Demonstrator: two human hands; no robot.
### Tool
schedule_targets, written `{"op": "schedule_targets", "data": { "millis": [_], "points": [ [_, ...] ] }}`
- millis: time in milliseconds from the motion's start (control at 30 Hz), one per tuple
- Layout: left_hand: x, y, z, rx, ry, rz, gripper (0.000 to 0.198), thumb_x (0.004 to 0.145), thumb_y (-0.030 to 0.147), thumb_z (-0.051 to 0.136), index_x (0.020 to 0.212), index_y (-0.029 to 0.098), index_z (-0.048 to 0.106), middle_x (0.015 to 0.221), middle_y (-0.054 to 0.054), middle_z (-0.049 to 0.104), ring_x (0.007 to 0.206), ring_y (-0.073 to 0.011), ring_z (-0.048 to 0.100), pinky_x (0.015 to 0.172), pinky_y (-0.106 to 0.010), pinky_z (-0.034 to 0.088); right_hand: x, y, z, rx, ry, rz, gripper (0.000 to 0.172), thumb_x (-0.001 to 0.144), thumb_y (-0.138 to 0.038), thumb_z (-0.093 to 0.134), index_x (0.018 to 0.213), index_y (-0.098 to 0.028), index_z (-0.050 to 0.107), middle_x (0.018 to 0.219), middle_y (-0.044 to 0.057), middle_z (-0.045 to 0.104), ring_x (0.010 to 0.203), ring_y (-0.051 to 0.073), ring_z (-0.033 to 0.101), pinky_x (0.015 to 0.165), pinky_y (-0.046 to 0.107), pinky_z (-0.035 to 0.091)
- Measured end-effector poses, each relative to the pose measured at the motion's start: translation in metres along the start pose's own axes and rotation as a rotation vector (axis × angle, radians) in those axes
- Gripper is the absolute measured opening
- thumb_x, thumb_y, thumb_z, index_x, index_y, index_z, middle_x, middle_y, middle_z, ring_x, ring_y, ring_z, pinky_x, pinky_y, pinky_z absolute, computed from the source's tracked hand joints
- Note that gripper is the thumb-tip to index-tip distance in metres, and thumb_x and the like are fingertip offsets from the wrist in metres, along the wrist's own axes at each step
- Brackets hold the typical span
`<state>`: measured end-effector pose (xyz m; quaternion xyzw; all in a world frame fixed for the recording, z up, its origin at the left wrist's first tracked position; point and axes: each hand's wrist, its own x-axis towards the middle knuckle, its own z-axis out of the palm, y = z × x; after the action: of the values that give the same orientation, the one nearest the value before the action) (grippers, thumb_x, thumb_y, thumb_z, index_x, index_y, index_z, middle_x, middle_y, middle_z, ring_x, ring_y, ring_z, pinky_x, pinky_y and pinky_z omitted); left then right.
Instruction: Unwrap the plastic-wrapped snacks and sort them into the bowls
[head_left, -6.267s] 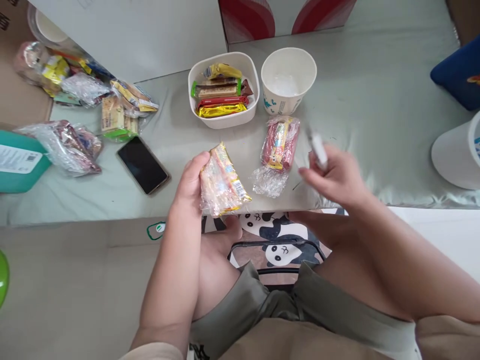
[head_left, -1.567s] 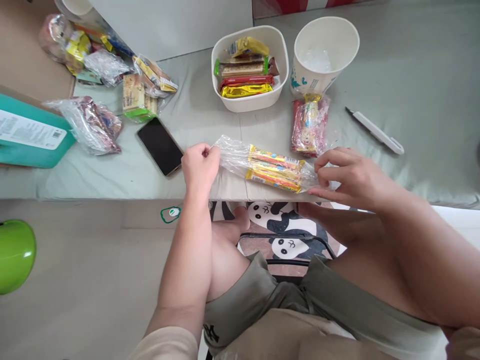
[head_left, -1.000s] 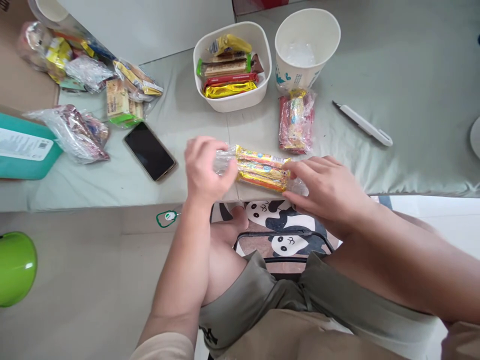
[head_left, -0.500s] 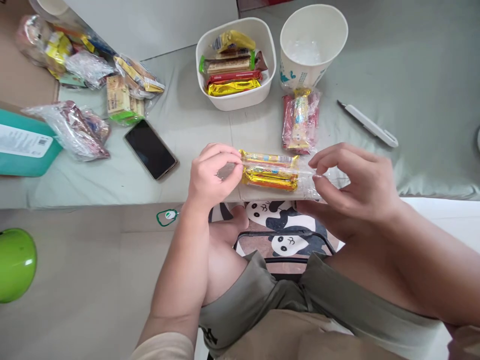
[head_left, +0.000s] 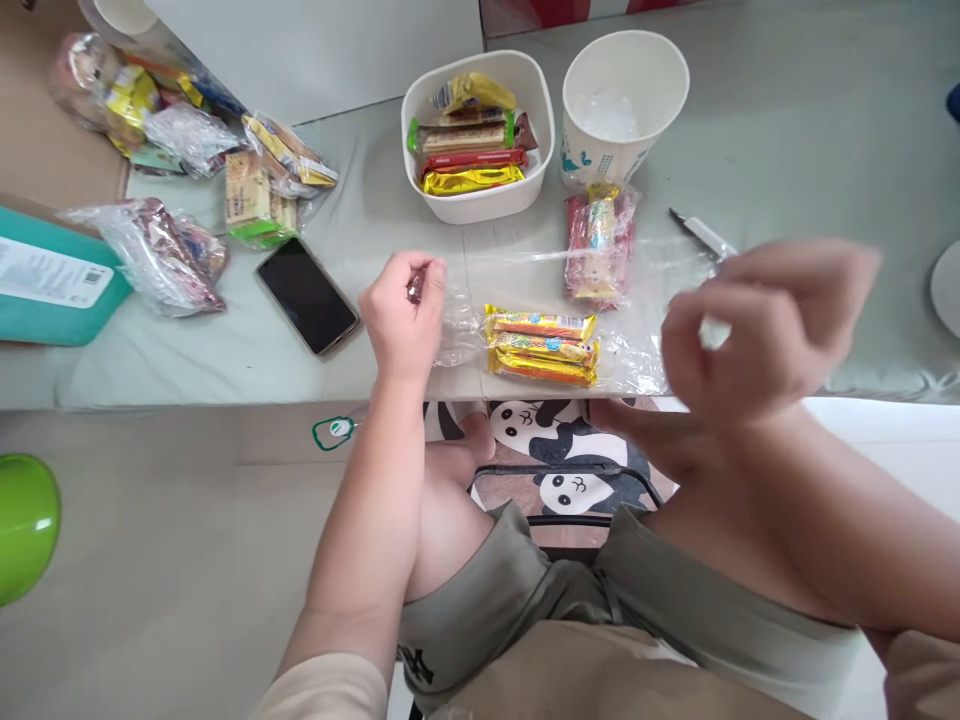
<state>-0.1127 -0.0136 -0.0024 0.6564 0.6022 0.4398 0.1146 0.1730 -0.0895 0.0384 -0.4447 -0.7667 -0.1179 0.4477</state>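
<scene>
Clear plastic wrap [head_left: 637, 350] stretches between my hands, spread under and behind several yellow-wrapped snack bars [head_left: 541, 346] lying side by side near the table's front edge. On the left, my left hand [head_left: 405, 312] pinches one end of the wrap between thumb and fingers. My right hand [head_left: 765, 330], blurred by motion, is closed on the other end and raised at the right. Behind the bars, partly seen through the stretched film, lies a bundle of red packets with a yellow bar on top [head_left: 598, 245], wrapped in plastic.
A white tub [head_left: 487, 208] of assorted snack bars and a paper cup [head_left: 611, 155] stand at the back. A utility knife [head_left: 701, 235] lies right, partly hidden by my right hand. A phone [head_left: 307, 296] and several bagged snacks [head_left: 161, 255] are left.
My hands have moved apart, the left one leftward and the right one rightward. The wrap, earlier gathered close over the yellow bars, is now pulled out wide and away from them.
</scene>
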Motion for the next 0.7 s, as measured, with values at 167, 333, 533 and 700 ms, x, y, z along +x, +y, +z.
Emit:
{"op": "schedule_targets", "data": {
  "millis": [167, 333, 533, 700],
  "points": [
    [-0.005, 0.007, -0.015, 0.083, 0.317, 0.048, 0.015, 0.096, 0.038, 0.06, 0.095, 0.023, 0.062, 0.097, -0.007, 0.067, 0.08, -0.0196, 0.062, 0.075, -0.037, 0.051, -0.01, -0.025, 0.019, 0.191, -0.406, -0.005, 0.03, 0.095, -0.016, 0.056, 0.124, -0.024, 0.061, 0.116, 0.009, 0.073, 0.104, 0.025, 0.07, 0.085, 0.039, 0.056],
    [-0.022, 0.024, -0.013, 0.134, -0.224, 0.304, 0.023, 0.093, 0.046, 0.061, 0.096, 0.025, 0.069, 0.095, -0.004, 0.077, 0.099, -0.0246, 0.069, 0.099, -0.045, 0.049, -0.013, -0.014, 0.03, -0.018, -0.546, 0.215, 0.031, 0.096, -0.028, 0.058, 0.125, -0.016, 0.065, 0.107, 0.014, 0.076, 0.102, 0.032, 0.068, 0.087, 0.045, 0.05],
    [-0.018, 0.026, -0.007, 0.155, -0.336, 0.269, 0.028, 0.1, 0.042, 0.048, 0.093, 0.025, 0.07, 0.081, -0.002, 0.076, 0.101, -0.0247, 0.068, 0.104, -0.045, 0.043, -0.006, -0.015, 0.016, 0.173, -0.475, -0.075, 0.02, 0.101, -0.019, 0.053, 0.087, -0.02, 0.067, 0.078, 0.004, 0.068, 0.074, 0.018, 0.06, 0.072, 0.032, 0.043],
    [-0.016, 0.013, -0.014, 0.211, -0.287, 0.215, 0.048, 0.104, 0.046, 0.042, 0.064, 0.022, 0.055, 0.056, 0.002, 0.054, 0.062, -0.0163, 0.055, 0.078, -0.035, 0.045, -0.007, -0.031, 0.006, 0.403, -0.641, -0.296, 0.022, 0.103, -0.017, 0.05, 0.089, -0.019, 0.067, 0.074, 0.001, 0.064, 0.064, 0.014, 0.051, 0.062, 0.031, 0.034]
  ]
}}
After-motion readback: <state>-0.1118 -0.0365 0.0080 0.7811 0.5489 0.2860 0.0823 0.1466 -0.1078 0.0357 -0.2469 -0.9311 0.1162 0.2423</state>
